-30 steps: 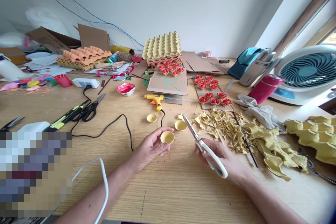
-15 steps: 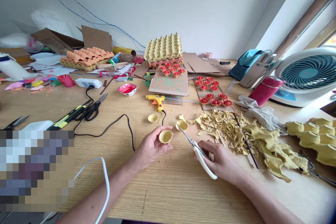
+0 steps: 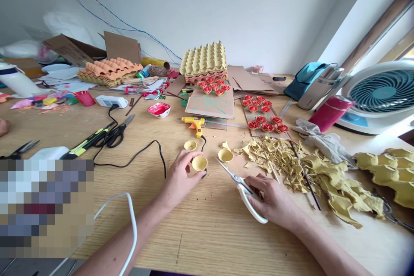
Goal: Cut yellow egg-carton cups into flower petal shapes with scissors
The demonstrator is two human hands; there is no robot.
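My left hand (image 3: 181, 177) holds a small yellow egg-carton cup (image 3: 199, 164) between thumb and fingers, its hollow side facing me. A second cup (image 3: 190, 145) lies on the table just behind that hand, and a third cup (image 3: 225, 155) stands a little to the right. In my right hand (image 3: 268, 196) is a pair of white-handled scissors (image 3: 241, 183), the blades pointing up and left near the third cup. Torn yellow carton scraps (image 3: 284, 164) are heaped beyond my right hand.
A yellow glue gun (image 3: 196, 125) lies behind the cups, its cord running down beside them. Red paper roses (image 3: 267, 127) sit on cardboard. Black scissors (image 3: 118, 133) and a cutter lie left. A white cable (image 3: 133, 224) crosses my left forearm. Someone's hand (image 3: 4, 127) shows at the left edge.
My left hand has moved slightly left and away from me with the cup. The scissors stay in my right hand, nearly still. Another person's hand has appeared at the far left edge.
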